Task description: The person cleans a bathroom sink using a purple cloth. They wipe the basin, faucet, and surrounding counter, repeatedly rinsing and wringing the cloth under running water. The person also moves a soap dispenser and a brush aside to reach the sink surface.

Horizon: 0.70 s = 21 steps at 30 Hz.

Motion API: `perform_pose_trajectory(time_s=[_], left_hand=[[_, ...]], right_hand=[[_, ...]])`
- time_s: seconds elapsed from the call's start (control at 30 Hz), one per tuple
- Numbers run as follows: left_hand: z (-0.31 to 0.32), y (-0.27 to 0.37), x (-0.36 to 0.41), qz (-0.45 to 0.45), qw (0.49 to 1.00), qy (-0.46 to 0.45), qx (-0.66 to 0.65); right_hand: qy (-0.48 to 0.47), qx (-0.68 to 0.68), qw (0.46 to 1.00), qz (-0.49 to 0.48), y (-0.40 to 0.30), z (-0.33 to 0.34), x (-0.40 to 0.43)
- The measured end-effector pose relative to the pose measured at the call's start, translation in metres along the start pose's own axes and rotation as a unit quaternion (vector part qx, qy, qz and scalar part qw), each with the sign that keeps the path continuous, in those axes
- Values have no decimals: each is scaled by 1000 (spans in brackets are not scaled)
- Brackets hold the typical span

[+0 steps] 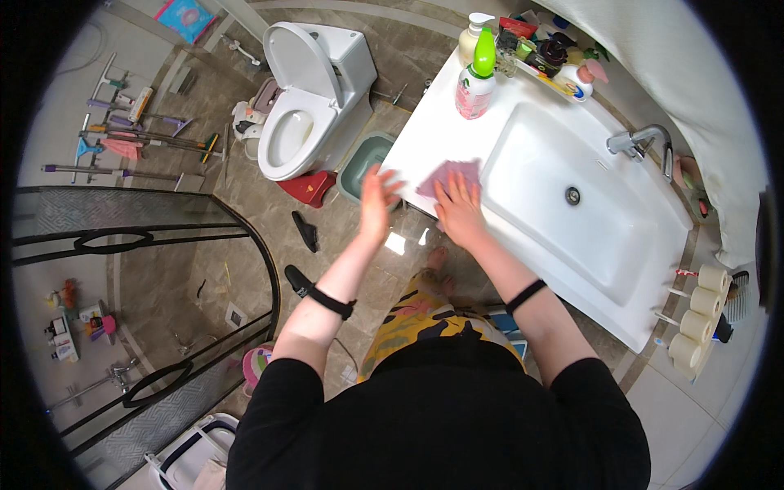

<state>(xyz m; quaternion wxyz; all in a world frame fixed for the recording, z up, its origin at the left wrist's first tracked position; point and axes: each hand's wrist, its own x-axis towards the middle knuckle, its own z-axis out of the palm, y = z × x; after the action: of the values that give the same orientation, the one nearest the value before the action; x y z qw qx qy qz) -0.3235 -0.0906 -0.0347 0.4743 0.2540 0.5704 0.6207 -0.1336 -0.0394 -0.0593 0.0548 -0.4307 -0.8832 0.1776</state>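
My right hand (459, 211) lies over a mauve cloth (458, 174), its fingers spread on top and pressing it to the white washbasin counter (429, 135) near the front left corner. A fold of the cloth hangs over the counter's edge. My left hand (376, 199), slightly blurred, hovers just off that edge with fingers apart and holds nothing. Beyond the cloth stands a spray bottle (474, 92) with a green top and pink label. The white basin (563, 196) to the right of the cloth has a chrome faucet (643, 144).
At the counter's back are a pump bottle (474, 37) and a rack of toiletries (551, 61). A toilet (306, 116) with raised lid, a grey-green tub (355, 171), a red stool (309, 187) and black slippers (305, 231) are on the left. A cup holder (695, 324) is at right.
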Motion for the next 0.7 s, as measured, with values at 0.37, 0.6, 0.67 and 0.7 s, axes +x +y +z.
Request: perform_pose_trajectory(time_s=[0.37,0.6,0.67,0.7], left_hand=[[-50,-13,5,-21,983,51,176],[-29,-25,13,-88,986,89,107],[-29,-17,15,-99,984,78,125],[-29,-14,14,-108,984,73,125]], right_hand=[[-40,-14,987,-153,-21,-14,39],[-48,8,990,-129,-21,-10,55],[-109,73,985,-115,-9,-15,21],[-85,72,985,-129,0,-17,16]])
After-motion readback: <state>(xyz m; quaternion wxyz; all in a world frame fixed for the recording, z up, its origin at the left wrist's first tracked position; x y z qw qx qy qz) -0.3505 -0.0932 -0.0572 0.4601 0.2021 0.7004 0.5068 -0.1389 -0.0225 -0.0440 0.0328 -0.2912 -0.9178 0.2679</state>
